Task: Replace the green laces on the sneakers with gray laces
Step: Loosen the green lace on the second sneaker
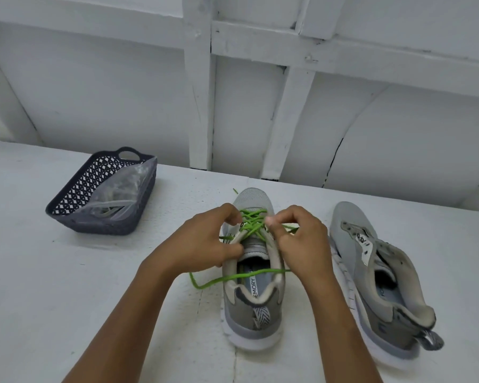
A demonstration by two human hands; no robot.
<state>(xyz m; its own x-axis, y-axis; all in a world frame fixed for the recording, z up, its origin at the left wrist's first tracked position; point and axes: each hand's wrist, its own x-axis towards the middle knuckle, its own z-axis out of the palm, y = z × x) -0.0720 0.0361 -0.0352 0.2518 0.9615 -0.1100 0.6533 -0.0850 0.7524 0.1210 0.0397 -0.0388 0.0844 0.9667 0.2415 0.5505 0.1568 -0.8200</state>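
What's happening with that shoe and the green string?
A person is working on the green lace of the gray sneaker in front of them. The left hand and the right hand both pinch it near the eyelets, and one loose end trails across the shoe's opening. The other sneaker lies tipped to the right with no lace. A dark basket on the left holds a clear bag.

A white-painted work surface (67, 272) fills the lower part of the view and meets a white panelled wall (122, 92) behind it. Raised white battens (201, 78) cross the wall, and a dark crack (333, 158) curves down one panel. The light is soft and even.
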